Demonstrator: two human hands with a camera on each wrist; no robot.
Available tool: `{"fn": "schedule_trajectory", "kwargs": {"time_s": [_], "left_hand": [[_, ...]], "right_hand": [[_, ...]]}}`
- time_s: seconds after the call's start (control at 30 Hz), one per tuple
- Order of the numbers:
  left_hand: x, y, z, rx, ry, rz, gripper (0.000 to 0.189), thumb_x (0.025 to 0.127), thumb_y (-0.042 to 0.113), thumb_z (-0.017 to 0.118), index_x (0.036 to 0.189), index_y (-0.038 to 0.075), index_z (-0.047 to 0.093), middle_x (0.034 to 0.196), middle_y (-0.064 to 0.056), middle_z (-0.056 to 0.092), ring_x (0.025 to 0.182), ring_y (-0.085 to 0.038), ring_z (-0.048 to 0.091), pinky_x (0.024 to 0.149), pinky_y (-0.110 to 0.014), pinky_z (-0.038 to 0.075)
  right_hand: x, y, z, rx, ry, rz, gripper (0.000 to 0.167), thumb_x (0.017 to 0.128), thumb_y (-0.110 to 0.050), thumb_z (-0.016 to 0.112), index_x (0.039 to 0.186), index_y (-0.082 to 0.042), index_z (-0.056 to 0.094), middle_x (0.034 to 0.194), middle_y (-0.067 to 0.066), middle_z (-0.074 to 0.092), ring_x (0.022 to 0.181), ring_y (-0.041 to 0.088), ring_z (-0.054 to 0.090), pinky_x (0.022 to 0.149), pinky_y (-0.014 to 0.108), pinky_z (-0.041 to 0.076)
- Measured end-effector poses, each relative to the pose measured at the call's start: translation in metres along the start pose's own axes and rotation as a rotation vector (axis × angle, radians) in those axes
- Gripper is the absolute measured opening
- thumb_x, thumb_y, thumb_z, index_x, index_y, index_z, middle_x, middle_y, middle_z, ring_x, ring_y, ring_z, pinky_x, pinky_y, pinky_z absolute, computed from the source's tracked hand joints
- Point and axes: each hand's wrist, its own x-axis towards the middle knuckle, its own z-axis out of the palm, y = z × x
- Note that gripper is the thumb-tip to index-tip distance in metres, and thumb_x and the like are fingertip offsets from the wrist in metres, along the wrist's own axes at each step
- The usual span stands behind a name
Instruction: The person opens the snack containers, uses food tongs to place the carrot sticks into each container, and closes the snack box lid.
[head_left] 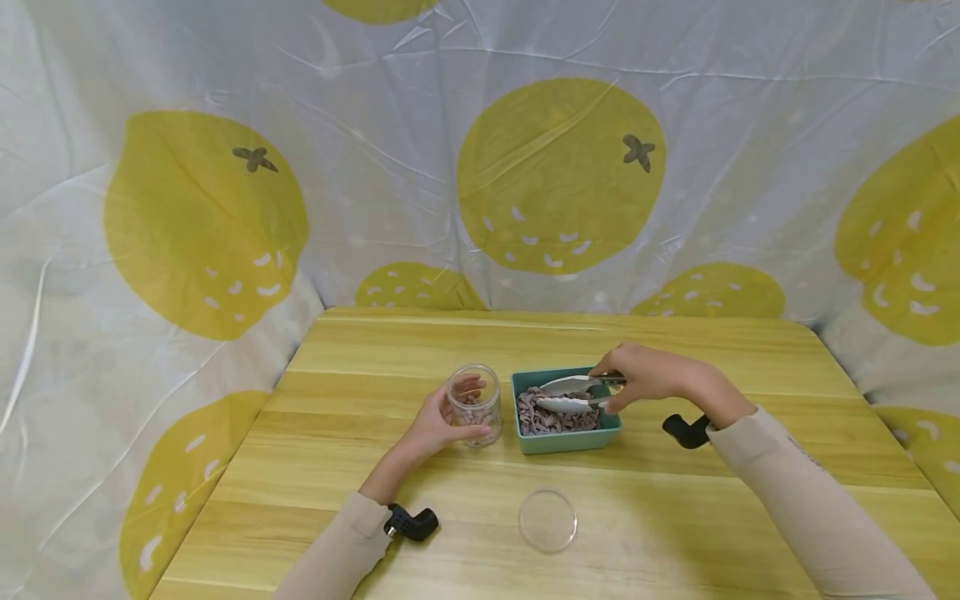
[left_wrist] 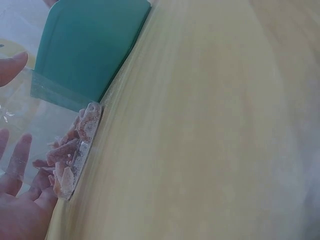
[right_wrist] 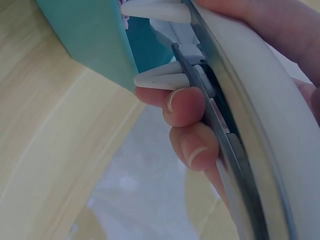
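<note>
My left hand wraps its fingers and thumb around a clear jar that stands lidless on the table. Some pinkish-purple dried pieces lie in the bottom of the jar. Just to its right sits a teal rectangular box, filled with more of the same shrivelled strips. My right hand grips a pair of tongs over the box. Their two pale tips are spread apart among the strips. In the right wrist view, the fingers curl around the tongs' arms.
A round clear lid lies flat on the wooden table, nearer to me than the box. Behind the table hangs a white curtain printed with yellow lemons. Black wrist devices sit on both wrists.
</note>
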Motion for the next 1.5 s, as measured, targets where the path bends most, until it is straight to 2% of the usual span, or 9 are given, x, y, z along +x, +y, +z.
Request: {"fn": "schedule_trajectory", "kwargs": {"time_s": [0.13, 0.23, 0.37, 0.5, 0.7, 0.9, 1.07, 1.27, 1.5], "left_hand": [[0.000, 0.000, 0.000, 0.000, 0.002, -0.006, 0.082, 0.076, -0.007, 0.082, 0.146, -0.006, 0.038, 0.145, -0.033, 0.042, 0.137, -0.046, 0.037, 0.113, -0.055, 0.029], [0.001, -0.001, 0.000, 0.004, 0.004, -0.010, 0.082, 0.076, -0.007, 0.082, 0.146, -0.006, 0.039, 0.145, -0.032, 0.042, 0.137, -0.046, 0.038, 0.113, -0.056, 0.030], [0.001, -0.002, -0.001, 0.009, 0.007, -0.014, 0.082, 0.076, -0.007, 0.083, 0.146, -0.006, 0.039, 0.145, -0.032, 0.042, 0.136, -0.046, 0.038, 0.112, -0.056, 0.031], [0.001, -0.001, -0.001, 0.015, 0.010, -0.018, 0.082, 0.076, -0.007, 0.083, 0.146, -0.005, 0.039, 0.145, -0.031, 0.043, 0.136, -0.046, 0.039, 0.112, -0.055, 0.032], [0.000, -0.001, 0.000, 0.020, 0.008, -0.012, 0.081, 0.077, -0.007, 0.082, 0.146, -0.004, 0.040, 0.145, -0.030, 0.044, 0.136, -0.046, 0.039, 0.111, -0.054, 0.033], [0.000, -0.001, 0.000, 0.010, 0.005, -0.007, 0.081, 0.077, -0.008, 0.082, 0.146, -0.004, 0.040, 0.145, -0.031, 0.043, 0.136, -0.046, 0.038, 0.112, -0.055, 0.032], [0.000, -0.001, 0.000, 0.000, 0.001, -0.006, 0.082, 0.077, -0.008, 0.082, 0.146, -0.004, 0.040, 0.146, -0.031, 0.042, 0.137, -0.047, 0.037, 0.113, -0.056, 0.030], [0.001, -0.002, -0.001, 0.013, -0.013, 0.000, 0.083, 0.077, -0.004, 0.083, 0.147, -0.004, 0.038, 0.146, -0.032, 0.041, 0.137, -0.047, 0.036, 0.113, -0.048, 0.033], [0.000, -0.001, -0.001, 0.010, -0.005, 0.001, 0.080, 0.077, -0.005, 0.083, 0.146, -0.001, 0.041, 0.145, -0.030, 0.043, 0.137, -0.046, 0.037, 0.114, -0.051, 0.031]], "right_hand": [[-0.004, 0.003, -0.002, 0.011, 0.010, -0.007, 0.054, 0.086, -0.018, 0.080, 0.128, 0.010, 0.061, 0.129, 0.023, 0.062, 0.097, 0.027, 0.064, 0.078, 0.036, 0.051], [-0.008, 0.006, -0.002, 0.013, 0.023, -0.015, 0.054, 0.086, -0.019, 0.080, 0.128, 0.009, 0.062, 0.127, 0.021, 0.063, 0.095, 0.023, 0.063, 0.078, 0.036, 0.051], [-0.014, 0.011, -0.002, 0.015, 0.038, -0.043, 0.056, 0.087, -0.025, 0.080, 0.128, 0.009, 0.062, 0.126, 0.020, 0.064, 0.101, 0.022, 0.064, 0.081, 0.037, 0.053], [-0.019, 0.016, -0.001, 0.040, 0.053, -0.061, 0.059, 0.087, -0.030, 0.079, 0.129, 0.009, 0.061, 0.126, 0.021, 0.064, 0.096, 0.022, 0.064, 0.079, 0.039, 0.053], [-0.027, 0.019, -0.001, 0.046, 0.082, -0.066, 0.061, 0.087, -0.033, 0.078, 0.130, 0.007, 0.061, 0.127, 0.019, 0.064, 0.112, 0.031, 0.063, 0.090, 0.046, 0.054], [-0.033, 0.020, -0.005, 0.065, 0.101, -0.084, 0.061, 0.087, -0.032, 0.079, 0.131, 0.007, 0.061, 0.125, 0.018, 0.066, 0.088, 0.014, 0.062, 0.077, 0.035, 0.052], [-0.038, 0.017, -0.011, 0.094, 0.109, -0.085, 0.065, 0.088, -0.040, 0.077, 0.132, 0.006, 0.061, 0.125, 0.017, 0.066, 0.081, 0.013, 0.057, 0.074, 0.032, 0.049], [-0.042, 0.013, -0.018, 0.138, 0.121, -0.077, 0.062, 0.089, -0.034, 0.077, 0.133, 0.006, 0.060, 0.125, 0.016, 0.066, 0.076, 0.010, 0.054, 0.071, 0.029, 0.047], [-0.044, 0.005, -0.028, 0.117, 0.143, -0.074, 0.059, 0.089, -0.032, 0.076, 0.134, 0.003, 0.060, 0.127, 0.016, 0.065, 0.089, 0.014, 0.062, 0.077, 0.031, 0.052]]}}
